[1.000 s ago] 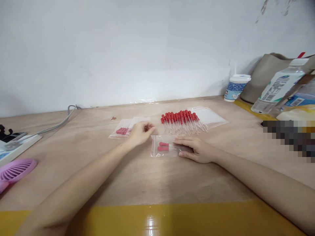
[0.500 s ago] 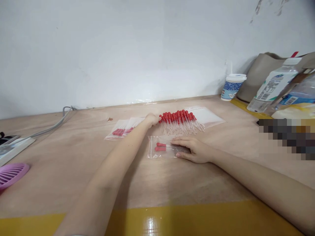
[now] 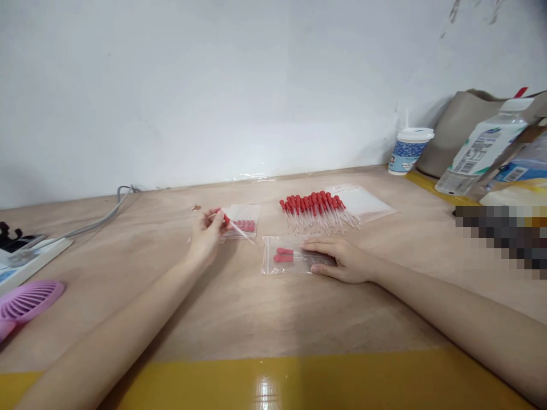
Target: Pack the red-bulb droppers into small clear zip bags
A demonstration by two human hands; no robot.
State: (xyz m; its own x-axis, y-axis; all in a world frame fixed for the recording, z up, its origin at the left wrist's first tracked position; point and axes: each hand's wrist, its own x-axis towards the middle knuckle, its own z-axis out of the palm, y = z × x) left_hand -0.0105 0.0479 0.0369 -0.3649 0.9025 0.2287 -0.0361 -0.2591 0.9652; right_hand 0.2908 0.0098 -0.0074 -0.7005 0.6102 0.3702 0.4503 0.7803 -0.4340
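Observation:
Between the fingertips of my left hand [image 3: 208,233] is a dropper [image 3: 243,232], pinched by its red bulb, its clear tube pointing right and down. Just behind that hand lie zip bags [image 3: 245,213] with several red-bulbed droppers inside. My right hand [image 3: 342,260] rests with fingers stretched out on a clear zip bag [image 3: 270,265], which has two red-bulbed droppers [image 3: 284,258] in it. Beyond the right hand, a row of loose droppers [image 3: 314,205] lies with red bulbs toward the wall and clear tubes toward me.
Flat clear bags [image 3: 363,200] lie behind the dropper row. At the right stand a paper cup [image 3: 409,151] with a straw, a leaning plastic bottle [image 3: 482,151] and a grey bag [image 3: 447,128]. A pink fan [image 3: 32,302] and a power strip [image 3: 34,259] with a grey cable are at the left.
My left hand has moved left, away from the left end of the dropper row, and now carries one dropper. My right hand has stayed on the zip bag.

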